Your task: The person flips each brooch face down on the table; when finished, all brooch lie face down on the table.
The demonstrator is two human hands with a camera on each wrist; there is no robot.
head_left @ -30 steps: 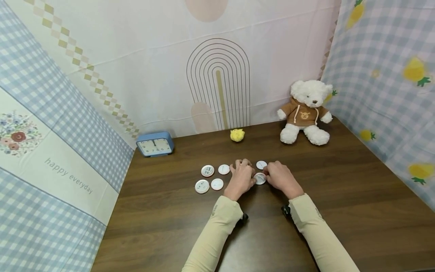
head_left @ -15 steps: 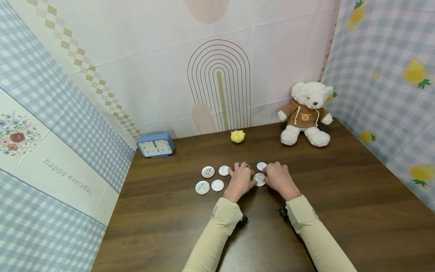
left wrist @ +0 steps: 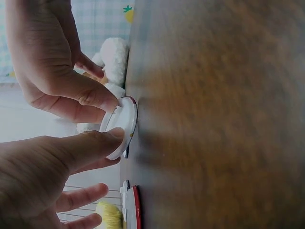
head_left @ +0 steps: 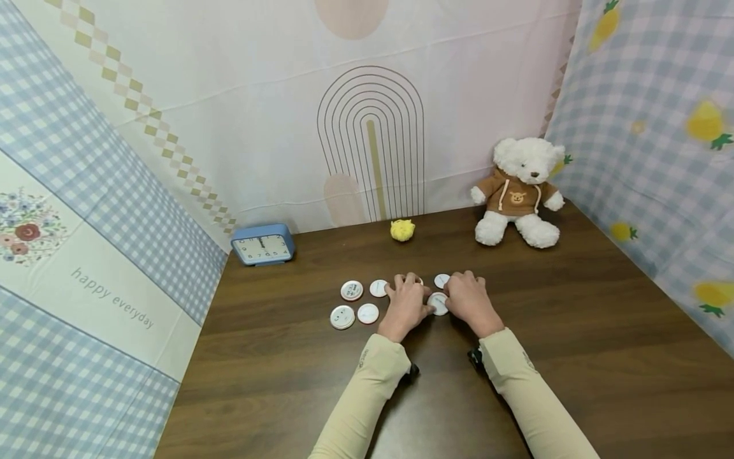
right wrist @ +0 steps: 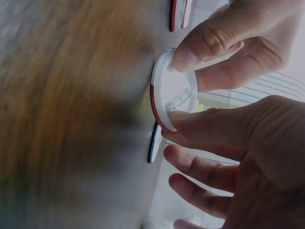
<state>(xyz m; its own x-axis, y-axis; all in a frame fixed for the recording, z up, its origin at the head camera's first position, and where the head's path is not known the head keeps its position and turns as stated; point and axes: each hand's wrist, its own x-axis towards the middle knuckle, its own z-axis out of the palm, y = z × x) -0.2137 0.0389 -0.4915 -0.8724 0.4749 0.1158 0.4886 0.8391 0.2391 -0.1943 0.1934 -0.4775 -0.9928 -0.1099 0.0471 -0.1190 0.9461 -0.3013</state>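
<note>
Both hands pinch one round pin badge [head_left: 438, 304] just above the table. Its white back, with a pin across it, faces up, and a red edge shows in the right wrist view [right wrist: 172, 88]. My left hand [head_left: 406, 308] holds its left side between thumb and fingers. The opposite side is between the thumb and index finger of my right hand [head_left: 471, 303]; that hand's other fingers spread loosely in the right wrist view. Behind the held badge lies a smaller white badge [head_left: 441, 280]. Another badge is mostly hidden behind my left hand.
Left of the hands lie two white badges [head_left: 367, 313] and two badges with dark drawings [head_left: 342, 317]. Along the back stand a blue clock [head_left: 262, 245], a yellow crumpled ball [head_left: 402, 230] and a white teddy bear [head_left: 518, 191]. Cloth hangs behind the brown table [head_left: 275, 382].
The held badge has tipped slightly, and my right hand and forearm have shifted a little to the left. My left hand keeps almost the same place.
</note>
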